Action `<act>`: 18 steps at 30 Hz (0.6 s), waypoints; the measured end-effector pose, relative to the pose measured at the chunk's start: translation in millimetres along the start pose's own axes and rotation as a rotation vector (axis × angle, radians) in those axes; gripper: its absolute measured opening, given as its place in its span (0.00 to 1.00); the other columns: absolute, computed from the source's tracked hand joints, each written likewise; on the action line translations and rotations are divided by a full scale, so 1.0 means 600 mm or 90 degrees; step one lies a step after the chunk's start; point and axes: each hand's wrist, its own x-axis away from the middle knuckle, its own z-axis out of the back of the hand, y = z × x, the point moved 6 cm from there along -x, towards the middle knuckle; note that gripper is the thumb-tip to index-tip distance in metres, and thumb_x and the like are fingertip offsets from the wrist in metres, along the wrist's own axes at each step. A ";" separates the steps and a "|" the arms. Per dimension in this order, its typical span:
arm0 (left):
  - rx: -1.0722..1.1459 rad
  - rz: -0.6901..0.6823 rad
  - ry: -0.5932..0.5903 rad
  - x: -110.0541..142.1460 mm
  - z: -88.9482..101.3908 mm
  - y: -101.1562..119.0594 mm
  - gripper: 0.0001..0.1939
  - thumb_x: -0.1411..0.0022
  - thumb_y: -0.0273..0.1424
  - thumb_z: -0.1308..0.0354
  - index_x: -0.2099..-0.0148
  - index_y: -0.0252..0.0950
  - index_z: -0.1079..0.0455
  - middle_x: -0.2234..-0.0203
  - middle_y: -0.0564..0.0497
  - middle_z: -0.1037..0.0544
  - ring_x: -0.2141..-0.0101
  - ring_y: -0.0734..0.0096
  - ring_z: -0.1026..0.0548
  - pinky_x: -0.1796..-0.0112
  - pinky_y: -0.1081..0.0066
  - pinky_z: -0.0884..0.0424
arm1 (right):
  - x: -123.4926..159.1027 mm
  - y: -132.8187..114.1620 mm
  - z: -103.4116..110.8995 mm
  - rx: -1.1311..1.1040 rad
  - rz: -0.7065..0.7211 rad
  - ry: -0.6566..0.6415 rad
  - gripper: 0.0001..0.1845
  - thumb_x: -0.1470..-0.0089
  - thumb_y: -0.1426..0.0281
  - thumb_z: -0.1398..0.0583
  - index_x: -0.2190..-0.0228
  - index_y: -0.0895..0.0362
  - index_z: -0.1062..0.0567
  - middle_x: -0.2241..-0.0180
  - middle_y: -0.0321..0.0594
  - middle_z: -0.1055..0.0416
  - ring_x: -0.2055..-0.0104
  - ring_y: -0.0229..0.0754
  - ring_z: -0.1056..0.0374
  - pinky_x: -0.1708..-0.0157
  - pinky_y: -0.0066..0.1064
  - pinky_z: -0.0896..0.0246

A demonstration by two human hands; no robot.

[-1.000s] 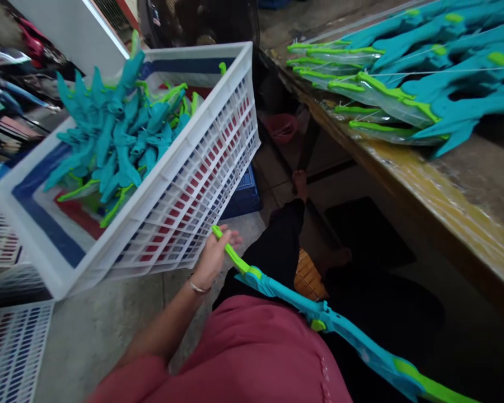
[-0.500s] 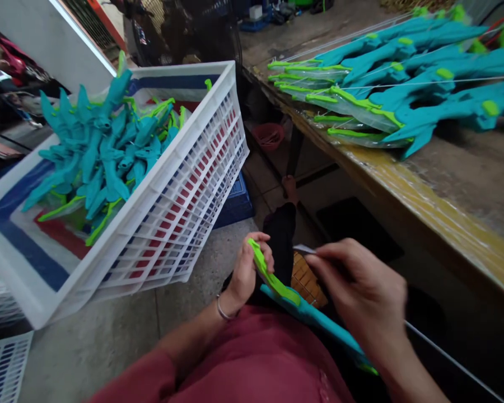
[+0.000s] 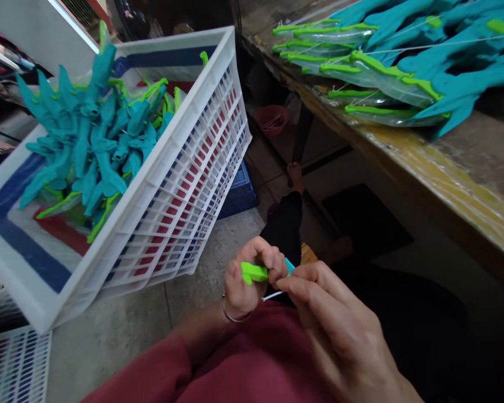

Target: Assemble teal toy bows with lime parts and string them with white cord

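Observation:
My left hand (image 3: 252,274) is closed around the lime-green part of a teal-and-green plastic piece (image 3: 254,272), whose green end sticks out of the fist. A bit of its teal part (image 3: 289,266) shows between the two hands; the rest is hidden. With thumb and fingers pinched together, my right hand (image 3: 336,319) meets the left at the fingertips. From that pinch a thin white string (image 3: 273,295) pokes out to the left, just below the green part. Both hands are held low in front of my body.
On the left stands a white plastic basket (image 3: 185,184) with similar teal pieces (image 3: 96,129). More pieces (image 3: 437,73) with clear film and strings lie on the table (image 3: 457,184) at right. A blue crate (image 3: 239,193) and a pink bowl (image 3: 272,120) sit lower down.
My right hand has moved left and down to meet the left hand. The left hand now wraps the green part, which has turned. The view has shifted slightly.

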 end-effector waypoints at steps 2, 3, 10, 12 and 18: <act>0.011 -0.004 -0.022 0.004 -0.010 -0.002 0.25 0.34 0.56 0.53 0.66 0.40 0.36 0.81 0.55 0.39 0.80 0.71 0.41 0.75 0.68 0.40 | 0.006 -0.002 -0.003 0.078 0.009 0.047 0.15 0.34 0.77 0.47 0.52 0.50 0.26 0.63 0.43 0.29 0.64 0.42 0.27 0.70 0.30 0.25; 0.015 0.000 -0.031 0.006 -0.013 -0.003 0.25 0.33 0.56 0.53 0.66 0.40 0.36 0.81 0.54 0.38 0.80 0.71 0.41 0.75 0.68 0.40 | 0.008 -0.003 -0.005 0.122 0.019 0.070 0.14 0.33 0.76 0.46 0.52 0.50 0.26 0.62 0.43 0.28 0.63 0.44 0.26 0.69 0.31 0.24; -0.015 0.056 -0.038 0.016 -0.013 -0.007 0.25 0.38 0.58 0.51 0.69 0.40 0.38 0.81 0.53 0.37 0.78 0.69 0.40 0.73 0.66 0.38 | 0.010 -0.028 -0.012 0.330 0.109 0.130 0.12 0.32 0.78 0.47 0.54 0.59 0.25 0.62 0.45 0.25 0.65 0.41 0.25 0.70 0.28 0.27; -0.045 0.082 -0.009 0.019 -0.010 -0.009 0.27 0.41 0.60 0.50 0.71 0.41 0.38 0.81 0.53 0.38 0.78 0.68 0.40 0.72 0.64 0.37 | 0.003 -0.039 -0.011 0.350 0.133 0.132 0.11 0.32 0.79 0.48 0.57 0.62 0.26 0.64 0.45 0.25 0.67 0.38 0.27 0.73 0.25 0.31; -0.069 0.082 0.017 0.018 -0.011 -0.007 0.28 0.43 0.62 0.48 0.73 0.41 0.40 0.80 0.53 0.41 0.77 0.68 0.41 0.70 0.64 0.36 | -0.010 -0.047 -0.010 0.311 0.139 0.132 0.14 0.30 0.78 0.51 0.61 0.62 0.26 0.66 0.43 0.25 0.69 0.35 0.28 0.74 0.22 0.35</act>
